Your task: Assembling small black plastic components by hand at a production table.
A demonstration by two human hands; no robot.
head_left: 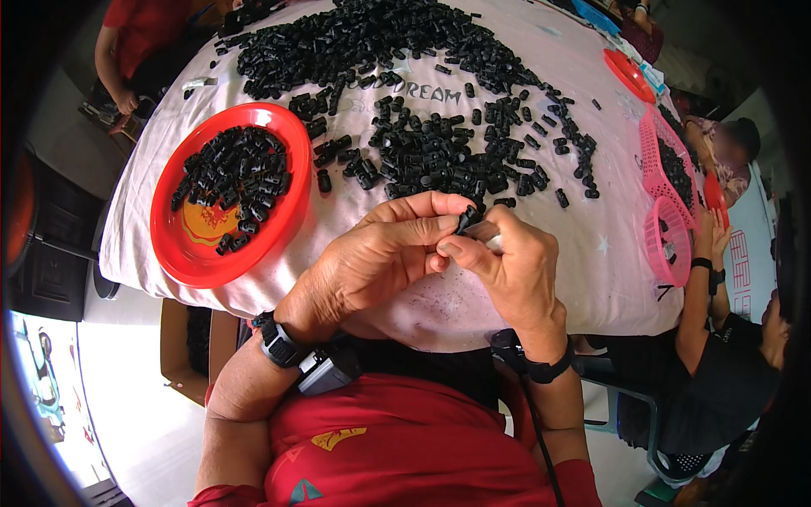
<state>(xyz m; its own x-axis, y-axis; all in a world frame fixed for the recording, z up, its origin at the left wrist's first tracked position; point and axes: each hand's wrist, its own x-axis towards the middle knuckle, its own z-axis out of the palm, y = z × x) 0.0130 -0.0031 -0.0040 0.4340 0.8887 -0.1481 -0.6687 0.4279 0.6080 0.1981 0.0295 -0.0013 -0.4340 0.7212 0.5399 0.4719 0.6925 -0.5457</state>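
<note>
Over the near edge of the cloth-covered table, my two hands meet. My left hand point(372, 249) is closed, pinching a small black plastic part point(467, 219) between thumb and fingertips. My right hand point(525, 266), also closed, grips a small pale, flat tool point(483, 231) whose tip touches or nearly touches that part; its exact kind is mostly hidden by the fingers. Just beyond the hands lies a loose pile of similar black parts point(422, 152). To the left, a red plastic bowl point(296, 211) holds many more of them.
A larger heap of black parts point(372, 42) covers the far side of the pale tablecloth point(583, 279). Pink baskets point(667, 245) and a red tray point(627, 74) stand at the right edge. Co-workers sit around the table. A cardboard box point(176, 346) stands below, at left.
</note>
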